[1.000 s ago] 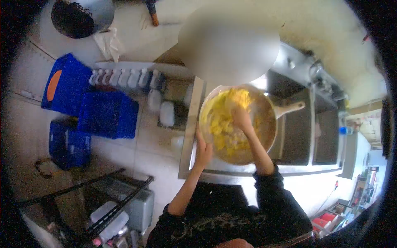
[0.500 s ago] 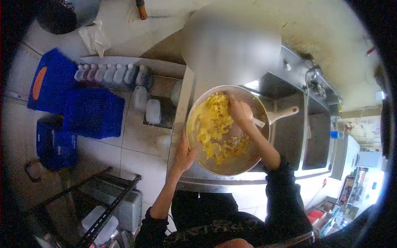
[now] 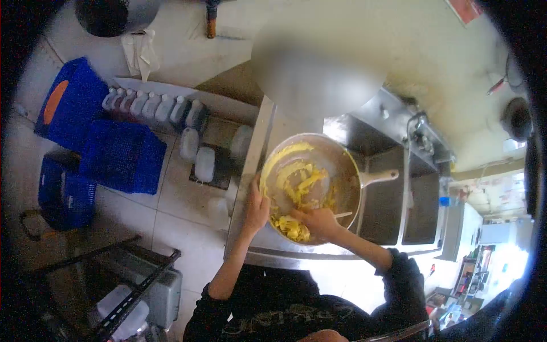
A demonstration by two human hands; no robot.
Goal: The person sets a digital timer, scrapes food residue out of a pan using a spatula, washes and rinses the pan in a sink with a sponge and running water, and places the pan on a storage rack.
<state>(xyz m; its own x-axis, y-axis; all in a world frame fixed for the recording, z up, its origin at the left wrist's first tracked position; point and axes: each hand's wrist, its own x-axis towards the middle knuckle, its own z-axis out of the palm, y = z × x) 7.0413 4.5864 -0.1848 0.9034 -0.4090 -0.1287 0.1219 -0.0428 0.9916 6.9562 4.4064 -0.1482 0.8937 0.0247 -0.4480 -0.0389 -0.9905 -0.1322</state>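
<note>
A wide, round pan [image 3: 341,165] with a long pale handle [image 3: 380,177] rests on the metal counter. My left hand [image 3: 256,212] grips its left rim, thumb on the near side. Inside, my right hand [image 3: 320,223] is closed around a utensil with a pale handle [image 3: 343,215]; only the handle's end shows, and its working end is hidden. Soft yellow food [image 3: 293,175] lies spread through the pan, with smears along the far wall. A clump of it [image 3: 292,229] is heaped at the near side, beside my right hand.
Metal sink basins [image 3: 387,196] adjoin the pan on the right, with a faucet [image 3: 419,128] behind. On the floor at left are several jugs [image 3: 152,106], blue crates [image 3: 122,157] and a dark metal rack [image 3: 139,290]. A blurred patch covers the area beyond the pan.
My right hand has swept from the pan's far side to its near side, and the yellow food has gathered nearer me. My left hand stays on the rim. The camera view has shifted slightly.
</note>
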